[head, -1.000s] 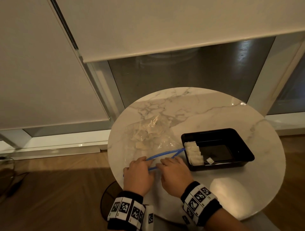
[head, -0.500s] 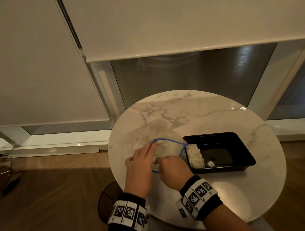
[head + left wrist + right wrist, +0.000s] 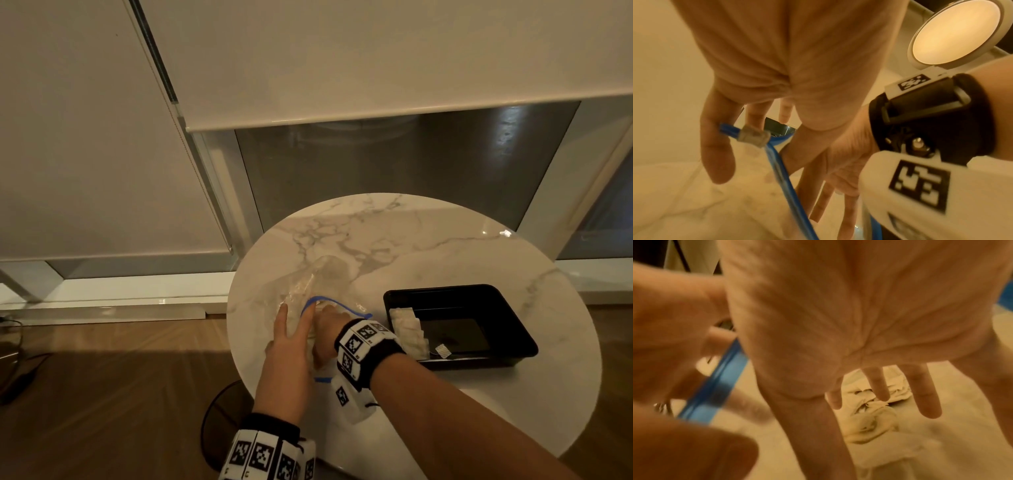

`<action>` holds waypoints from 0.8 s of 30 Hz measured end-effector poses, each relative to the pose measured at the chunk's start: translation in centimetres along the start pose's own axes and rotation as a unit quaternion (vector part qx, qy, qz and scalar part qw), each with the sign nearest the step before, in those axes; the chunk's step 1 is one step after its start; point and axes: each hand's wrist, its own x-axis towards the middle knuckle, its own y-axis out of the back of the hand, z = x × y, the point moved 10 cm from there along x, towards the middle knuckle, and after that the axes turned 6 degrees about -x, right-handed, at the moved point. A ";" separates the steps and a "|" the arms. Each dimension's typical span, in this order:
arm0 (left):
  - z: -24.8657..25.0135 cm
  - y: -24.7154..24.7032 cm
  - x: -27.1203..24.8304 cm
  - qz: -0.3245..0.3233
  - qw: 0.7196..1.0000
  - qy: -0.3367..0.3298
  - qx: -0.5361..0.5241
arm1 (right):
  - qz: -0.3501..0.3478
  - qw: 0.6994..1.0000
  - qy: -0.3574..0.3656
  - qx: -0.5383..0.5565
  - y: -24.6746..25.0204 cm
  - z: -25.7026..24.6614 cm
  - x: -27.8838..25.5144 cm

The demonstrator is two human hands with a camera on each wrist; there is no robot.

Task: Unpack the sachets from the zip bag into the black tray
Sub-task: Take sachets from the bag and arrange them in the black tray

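Sachets [image 3: 871, 423] lie crumpled in a heap inside the clear zip bag [image 3: 322, 277], which rests on the left part of the round marble table [image 3: 428, 246] — its blue zip strip [image 3: 337, 303] arches open toward the person. More sachets stand in a row against the left wall of the black tray [image 3: 520, 337], which sits on the table just right of the bag; one small paper tag [image 3: 444, 351] lies on the tray floor beside that row.

The left hand [image 3: 291, 346] is at the near left side of the bag's mouth. In the left wrist view its thumb and a finger pinch the blue strip next to the grey slider [image 3: 753, 135], while the other fingers reach out straight.

The right hand [image 3: 329, 329] is pushed into the open mouth, past the strip, with its wrist at the rim. The right wrist view shows its fingers [image 3: 925, 391] straight and spread, tips just above the heap of sachets — whether they touch one is hard to tell, and nothing is gripped.

Both wrists wear black bands with black-and-white square markers. Behind the table are pale roller blinds [image 3: 342, 58] over a dark window, and the floor [image 3: 102, 394] is wood.
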 end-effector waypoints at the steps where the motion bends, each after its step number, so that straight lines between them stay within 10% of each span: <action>1: -0.1 0.1 -0.1 -0.001 1.000 -0.003 -0.007 | 0.000 0.999 0.008 -0.047 -0.3 -0.5 0.5; 6: -0.4 0.1 0.1 0.017 1.000 -0.010 -0.014 | 0.026 0.978 0.054 -0.199 -0.9 -2.7 1.9; 24: 0.3 1.2 -0.2 0.039 0.999 -0.017 -0.002 | 0.024 0.988 0.059 -0.139 -1.0 -3.0 2.1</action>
